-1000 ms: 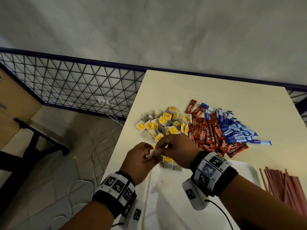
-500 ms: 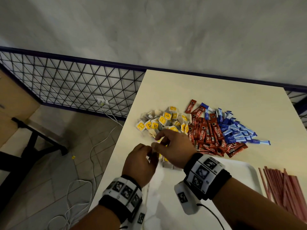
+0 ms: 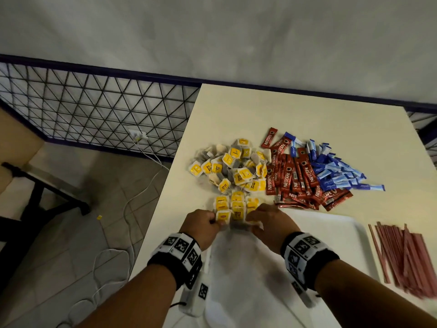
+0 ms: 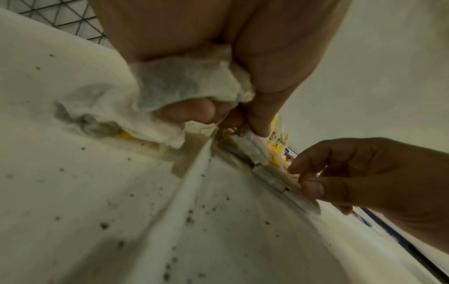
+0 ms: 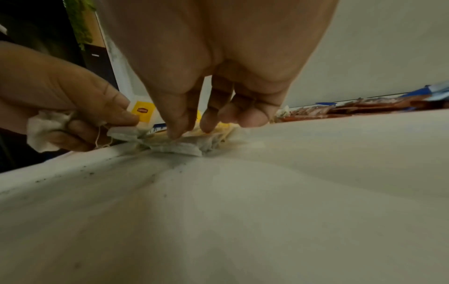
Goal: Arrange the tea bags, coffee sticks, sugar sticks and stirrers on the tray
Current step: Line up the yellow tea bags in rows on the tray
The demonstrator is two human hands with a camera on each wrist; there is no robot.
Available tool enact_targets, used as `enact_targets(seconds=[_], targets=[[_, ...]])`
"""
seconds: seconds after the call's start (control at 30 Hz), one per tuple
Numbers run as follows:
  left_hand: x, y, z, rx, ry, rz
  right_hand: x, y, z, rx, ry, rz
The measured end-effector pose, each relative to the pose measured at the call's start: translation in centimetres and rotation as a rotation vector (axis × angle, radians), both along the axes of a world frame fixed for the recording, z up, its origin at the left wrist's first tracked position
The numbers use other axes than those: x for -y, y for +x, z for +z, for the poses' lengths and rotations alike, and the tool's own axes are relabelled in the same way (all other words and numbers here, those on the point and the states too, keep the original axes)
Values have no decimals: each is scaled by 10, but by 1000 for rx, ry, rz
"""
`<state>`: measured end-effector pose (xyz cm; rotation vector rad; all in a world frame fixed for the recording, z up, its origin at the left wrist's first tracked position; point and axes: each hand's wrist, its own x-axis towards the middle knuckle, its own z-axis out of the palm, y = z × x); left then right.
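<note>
On a cream table (image 3: 236, 114) against a grey wall, tea bags (image 3: 233, 210) sit in neat rows at the white tray's (image 3: 331, 235) 12 o'clock rim, apparently being squared up. The left hand (image 3: 201, 224) pinches one bag there; only the left wrist view shows another crumpled in its palm. The right hand's (image 3: 269, 221) straight, slightly spread fingertips (image 5: 175, 134) press the row's 3 o'clock end.
</note>
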<state>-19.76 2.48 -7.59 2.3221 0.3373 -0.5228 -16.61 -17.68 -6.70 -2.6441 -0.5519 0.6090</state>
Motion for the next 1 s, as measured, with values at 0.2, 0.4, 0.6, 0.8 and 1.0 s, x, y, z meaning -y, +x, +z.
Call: enact_targets(seconds=[0.2,0.4,0.6,0.8,1.0], targets=[[5,10,-4,41,140,-33,-2,-1,-10,47,56,-7],[9,10,-3,16,208,124,-1,0,-15,56,84,2],[2,5,16,79,57,265,-1,-3,-1,117,184,-43],[11,-7,48,-197,-1259,999,-28,-13,48,176,545,67],[20,-12,63,-213,-1417,978,-30,-27,62,249,528,270]])
